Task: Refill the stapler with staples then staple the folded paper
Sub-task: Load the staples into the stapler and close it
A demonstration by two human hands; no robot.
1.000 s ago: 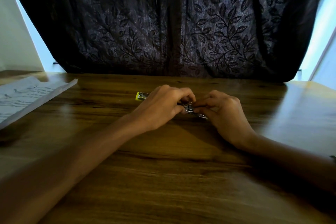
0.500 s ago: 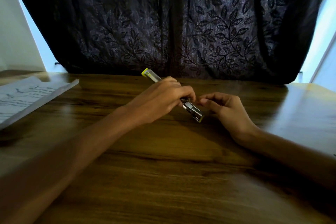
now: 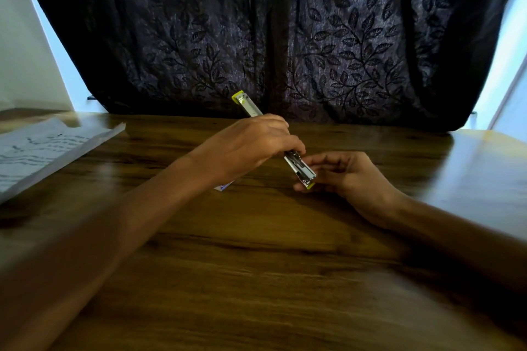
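My left hand (image 3: 251, 142) grips a long metal stapler (image 3: 299, 165) with yellow-green ends, held tilted above the wooden table (image 3: 256, 265). One end (image 3: 239, 97) points up and away; the open metal channel slopes down to the right. My right hand (image 3: 345, 174) rests on the table right beside the lower tip, fingers loosely curled, the thumb under the stapler's end. Whether it pinches staples I cannot tell. A small white and blue box (image 3: 224, 186) peeks out under my left wrist. The folded paper (image 3: 42, 151) with writing lies at the left edge.
A dark leaf-patterned curtain (image 3: 285, 37) hangs along the table's far edge. Bright window strips show at both sides. Bare wood stretches across the near half of the table and the right side.
My left hand has lifted the stapler off the table and tilted it, far end up. My right hand has let go of it and now sits by its lower tip.
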